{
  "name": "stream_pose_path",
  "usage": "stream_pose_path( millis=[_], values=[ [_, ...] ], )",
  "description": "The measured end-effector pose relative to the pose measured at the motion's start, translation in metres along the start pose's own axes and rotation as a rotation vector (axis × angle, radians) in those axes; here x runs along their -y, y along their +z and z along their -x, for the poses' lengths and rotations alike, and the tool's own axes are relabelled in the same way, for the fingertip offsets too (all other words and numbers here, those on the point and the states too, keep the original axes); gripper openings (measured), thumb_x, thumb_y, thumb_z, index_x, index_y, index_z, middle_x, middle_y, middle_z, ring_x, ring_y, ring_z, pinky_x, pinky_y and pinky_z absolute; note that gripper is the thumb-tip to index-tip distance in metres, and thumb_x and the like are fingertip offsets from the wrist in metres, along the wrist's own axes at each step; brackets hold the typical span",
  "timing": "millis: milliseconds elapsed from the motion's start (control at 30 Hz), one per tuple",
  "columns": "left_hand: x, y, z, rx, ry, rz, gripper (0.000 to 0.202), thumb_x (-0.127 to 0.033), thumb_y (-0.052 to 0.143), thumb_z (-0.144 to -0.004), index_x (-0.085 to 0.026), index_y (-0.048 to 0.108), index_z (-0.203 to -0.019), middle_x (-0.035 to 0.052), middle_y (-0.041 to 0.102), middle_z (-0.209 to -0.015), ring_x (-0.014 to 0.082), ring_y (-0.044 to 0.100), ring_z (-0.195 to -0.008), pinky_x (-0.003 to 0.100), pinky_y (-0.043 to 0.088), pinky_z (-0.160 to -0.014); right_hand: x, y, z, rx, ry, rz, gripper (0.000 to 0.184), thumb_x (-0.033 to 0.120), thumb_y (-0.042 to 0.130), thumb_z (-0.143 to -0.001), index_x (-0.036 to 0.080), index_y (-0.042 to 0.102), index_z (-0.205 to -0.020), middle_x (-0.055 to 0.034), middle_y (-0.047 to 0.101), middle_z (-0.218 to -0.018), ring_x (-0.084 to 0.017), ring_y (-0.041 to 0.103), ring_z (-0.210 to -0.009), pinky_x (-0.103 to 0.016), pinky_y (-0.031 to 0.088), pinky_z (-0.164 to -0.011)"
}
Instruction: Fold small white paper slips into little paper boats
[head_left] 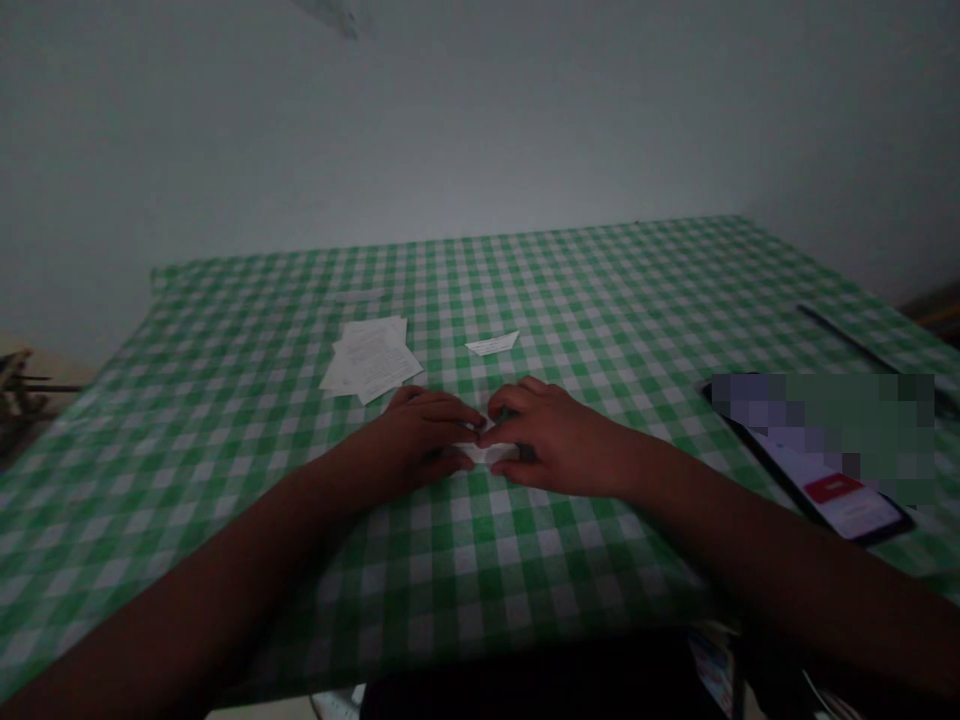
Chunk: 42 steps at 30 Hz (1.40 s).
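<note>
Dim feed. I have a small folded piece of white paper (484, 454) between the hands, at or just above the near middle of the green-and-white checked worktop (600, 290). Fingers of the left hand (420, 440) pinch one end, those of the right hand (559, 440) the other; the crease itself I can't make out reliably. For a clean fold, I'd keep pressure light and even, edges matched. Pose: forearms (225, 550) angle inward, thumbs nearest me, fingertips nearly meeting.

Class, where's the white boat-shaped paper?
In the head view, this paper lies near centre on the green-checked cloth, beyond the right hand, right of the white printed sheets.
</note>
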<state>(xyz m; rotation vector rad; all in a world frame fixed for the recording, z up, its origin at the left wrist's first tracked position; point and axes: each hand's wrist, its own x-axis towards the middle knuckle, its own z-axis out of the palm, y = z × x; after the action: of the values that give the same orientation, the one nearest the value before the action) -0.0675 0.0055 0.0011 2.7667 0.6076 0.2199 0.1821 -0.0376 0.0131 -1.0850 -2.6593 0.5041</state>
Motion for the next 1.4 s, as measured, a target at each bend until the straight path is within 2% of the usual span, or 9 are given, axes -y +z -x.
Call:
stream_pose_path(
  millis=[167, 333, 567, 800, 1000, 1133, 1267, 1400],
  values=[
    [-0.002, -0.002, 0.0, -0.017, -0.01, 0.014, 0.022, -0.03, 0.059, -0.095, -0.03, 0.065, -0.116, -0.0011, 0.066, -0.129, 0.0206, 0.057, -0.121, 0.04, 0.032, -0.101, -0.002, 0.004, -0.005, -0.034, -0.012, 0.001, 0.032, 0.041, 0.067, -0.087, 0.025, 0.071, -0.114, -0.0078, 0.062, -0.112, -0.025, 0.052, -0.104, -0.044, 0.042, -0.093],
    [-0.006, -0.004, -0.002, -0.036, -0.019, 0.027, 0.021, -0.028, 0.054, -0.098, -0.029, 0.067, -0.114, 0.0013, 0.068, -0.125, 0.0209, 0.058, -0.119, 0.041, 0.036, -0.1, -0.002, 0.005, -0.006, -0.079, -0.013, -0.02, 0.02, 0.035, 0.061, -0.092, 0.023, 0.073, -0.103, -0.0064, 0.065, -0.105, -0.021, 0.056, -0.097, -0.041, 0.042, -0.091],
    [-0.012, -0.004, -0.006, -0.063, -0.056, 0.025, 0.023, -0.022, 0.05, -0.097, -0.026, 0.066, -0.114, 0.0017, 0.069, -0.121, 0.0208, 0.059, -0.115, 0.041, 0.038, -0.098, -0.007, 0.009, -0.009, -0.151, -0.006, -0.099, 0.017, 0.028, 0.059, -0.095, 0.019, 0.073, -0.094, -0.0052, 0.068, -0.1, -0.018, 0.059, -0.095, -0.037, 0.042, -0.091],
    [-0.012, 0.008, -0.009, -0.148, -0.106, -0.018, 0.021, -0.019, 0.052, -0.095, -0.021, 0.062, -0.113, 0.0052, 0.067, -0.115, 0.0221, 0.059, -0.109, 0.044, 0.038, -0.095, -0.005, 0.013, -0.011, -0.203, 0.115, -0.098, 0.011, 0.025, 0.063, -0.091, 0.017, 0.071, -0.088, -0.0058, 0.065, -0.096, -0.019, 0.056, -0.096, -0.035, 0.043, -0.088],
    [-0.015, 0.012, -0.014, -0.211, -0.152, -0.011, 0.015, -0.016, 0.052, -0.091, -0.018, 0.062, -0.103, 0.0067, 0.066, -0.103, 0.0239, 0.054, -0.106, 0.045, 0.042, -0.095, -0.008, 0.019, -0.014, -0.231, 0.157, -0.071, 0.01, 0.027, 0.063, -0.091, 0.018, 0.067, -0.088, -0.0061, 0.061, -0.095, -0.02, 0.054, -0.094, -0.038, 0.042, -0.09],
    [-0.013, 0.014, -0.015, -0.241, -0.157, 0.037, 0.009, -0.014, 0.053, -0.09, -0.018, 0.059, -0.097, 0.0083, 0.064, -0.11, 0.0229, 0.054, -0.106, 0.044, 0.045, -0.096, -0.011, 0.022, -0.016, -0.245, 0.155, -0.049, 0.011, 0.028, 0.062, -0.092, 0.017, 0.065, -0.089, -0.0065, 0.06, -0.096, -0.02, 0.053, -0.095, -0.038, 0.041, -0.092],
    [-0.011, 0.017, -0.015, -0.257, -0.139, 0.059, 0.016, -0.013, 0.049, -0.092, -0.018, 0.057, -0.104, 0.0097, 0.06, -0.119, 0.0224, 0.054, -0.113, 0.045, 0.047, -0.1, -0.011, 0.022, -0.017, -0.237, 0.157, -0.019, 0.011, 0.028, 0.059, -0.093, 0.018, 0.064, -0.091, -0.0069, 0.06, -0.097, -0.021, 0.052, -0.095, -0.037, 0.041, -0.09],
    [-0.012, 0.016, -0.016, -0.233, -0.147, 0.052, 0.021, -0.012, 0.046, -0.093, -0.017, 0.058, -0.11, 0.0093, 0.061, -0.118, 0.0217, 0.055, -0.113, 0.043, 0.049, -0.101, -0.009, 0.02, -0.019, -0.233, 0.177, 0.031, 0.012, 0.026, 0.057, -0.094, 0.016, 0.063, -0.091, -0.0074, 0.06, -0.096, -0.021, 0.05, -0.093, -0.036, 0.041, -0.087]
  ],
)
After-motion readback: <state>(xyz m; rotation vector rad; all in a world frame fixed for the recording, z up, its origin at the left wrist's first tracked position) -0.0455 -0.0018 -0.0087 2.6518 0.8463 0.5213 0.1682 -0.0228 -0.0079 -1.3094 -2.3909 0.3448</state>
